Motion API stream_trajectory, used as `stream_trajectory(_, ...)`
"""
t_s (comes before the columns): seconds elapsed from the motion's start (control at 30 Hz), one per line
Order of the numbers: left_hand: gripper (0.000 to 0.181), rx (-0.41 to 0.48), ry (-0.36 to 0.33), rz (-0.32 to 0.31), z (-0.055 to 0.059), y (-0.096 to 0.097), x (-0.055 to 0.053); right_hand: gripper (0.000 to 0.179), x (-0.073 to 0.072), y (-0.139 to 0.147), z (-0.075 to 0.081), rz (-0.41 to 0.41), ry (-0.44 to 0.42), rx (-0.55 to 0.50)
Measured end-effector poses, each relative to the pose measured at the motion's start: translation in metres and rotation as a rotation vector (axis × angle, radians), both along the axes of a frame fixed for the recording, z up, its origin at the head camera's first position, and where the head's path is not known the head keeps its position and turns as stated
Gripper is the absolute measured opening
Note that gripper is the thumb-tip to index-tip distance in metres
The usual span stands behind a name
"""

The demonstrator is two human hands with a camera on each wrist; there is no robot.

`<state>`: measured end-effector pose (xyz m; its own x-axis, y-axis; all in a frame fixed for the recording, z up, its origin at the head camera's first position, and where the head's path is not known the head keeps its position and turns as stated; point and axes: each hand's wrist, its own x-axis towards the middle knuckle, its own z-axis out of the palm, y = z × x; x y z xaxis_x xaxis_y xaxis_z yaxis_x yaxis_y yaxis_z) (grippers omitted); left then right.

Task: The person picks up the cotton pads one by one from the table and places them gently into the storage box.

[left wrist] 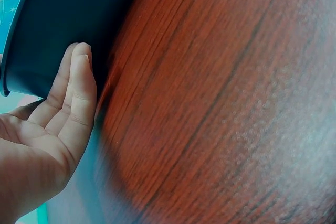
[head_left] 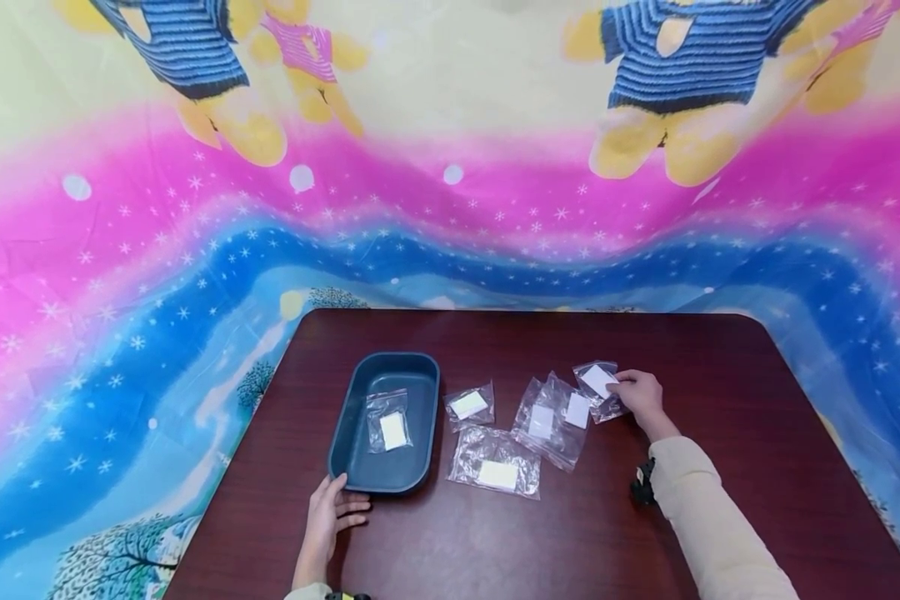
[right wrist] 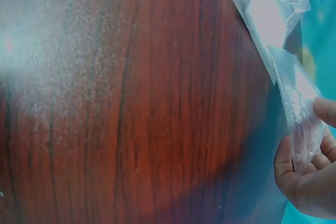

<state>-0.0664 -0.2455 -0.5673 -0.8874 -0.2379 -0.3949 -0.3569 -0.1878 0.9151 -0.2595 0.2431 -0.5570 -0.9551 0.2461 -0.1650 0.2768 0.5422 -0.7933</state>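
My right hand (head_left: 640, 393) pinches a small clear zip bag (head_left: 594, 377) with a white label, at the right end of a group of bags. In the right wrist view the fingers and thumb hold that bag (right wrist: 296, 95) by its edge, tilted above the table. My left hand (head_left: 330, 515) touches the near left corner of a dark blue-grey tray (head_left: 342, 417). In the left wrist view its fingers (left wrist: 79, 87) lie fairly straight against the tray's outer wall (left wrist: 58, 19); the thumb is mostly hidden. One labelled zip bag (head_left: 390, 423) lies inside the tray.
Right of the tray lie a small zip bag (head_left: 470, 405), a larger zip bag (head_left: 495, 463) and overlapping bags with white labels (head_left: 551, 421). All are on a dark red-brown wooden table (head_left: 570, 533). A printed cloth (head_left: 450, 208) hangs behind the table's far edge.
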Motion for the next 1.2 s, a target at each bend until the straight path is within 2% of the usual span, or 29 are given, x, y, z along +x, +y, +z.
stream_trajectory(0.5,0.048,-0.010,0.013,-0.001,-0.001,0.000,0.000,0.037,0.009,0.005,0.021,0.036,0.000,-0.077)
stream_trajectory(0.7,0.051,-0.010,-0.009,0.002,-0.002,0.000,0.002,0.038,0.017,0.004,0.030,0.041,0.002,-0.104)
stream_trajectory(0.9,0.052,-0.019,-0.026,0.006,-0.003,0.000,0.005,0.038,0.020,0.003,0.032,0.046,0.031,-0.122)
stream_trajectory(1.0,0.053,-0.013,-0.018,0.006,-0.002,0.001,0.005,0.039,0.016,0.006,0.026,0.032,0.061,-0.145)
stream_trajectory(1.2,0.050,-0.001,-0.001,0.008,0.000,0.002,0.003,0.036,-0.006,0.023,-0.011,-0.004,0.108,-0.236)
